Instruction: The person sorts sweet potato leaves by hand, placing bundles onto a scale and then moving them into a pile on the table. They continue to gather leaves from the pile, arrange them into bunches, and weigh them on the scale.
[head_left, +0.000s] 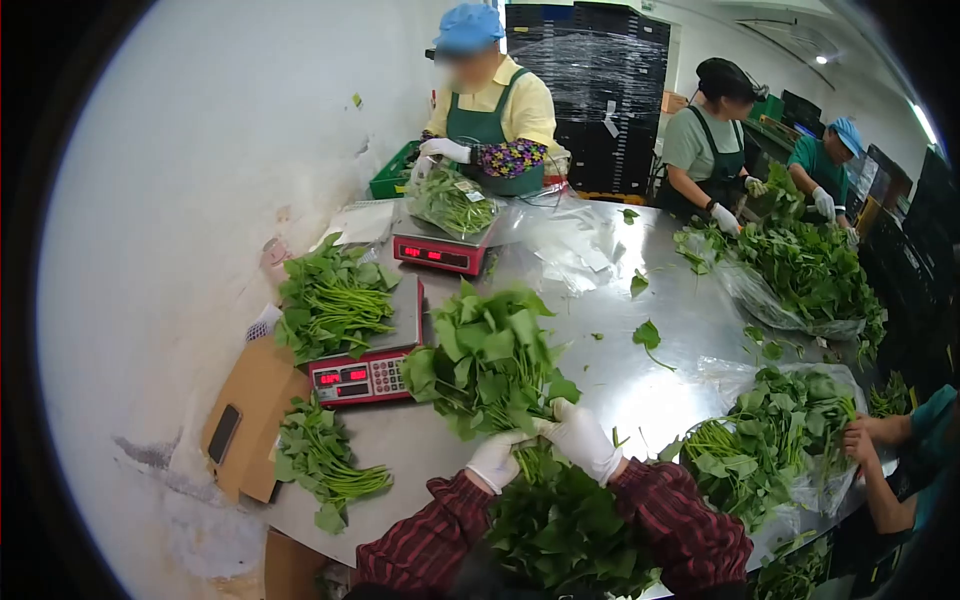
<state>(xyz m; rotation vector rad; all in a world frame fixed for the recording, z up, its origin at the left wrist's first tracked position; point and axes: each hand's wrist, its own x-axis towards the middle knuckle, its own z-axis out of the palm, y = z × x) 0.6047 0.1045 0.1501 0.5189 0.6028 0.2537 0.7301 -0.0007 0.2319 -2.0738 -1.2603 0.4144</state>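
Note:
A large bunch of leafy greens (485, 355) is held up over the steel table, its leaves pointing away from me. My left hand (497, 460), in a white glove, is closed round the stem end. Beside it, my right hand (585, 442), also gloved, grips the same stems from the right. More dark leaves (570, 535) lie below my hands, close to my body. Left of the held bunch, a red weighing scale (362, 375) carries another bunch of greens (335, 300) with its stems to the right. A smaller bunch (325, 460) rests on the table in front of that scale.
A second red scale (440, 255) bears a bagged bunch (452, 203) handled by a co-worker (500, 110). Clear plastic bags (575, 245) lie beyond. Heaps of greens (810, 265) cover the right side, with co-workers around. A phone (224, 430) sits on cardboard (255, 400) at left.

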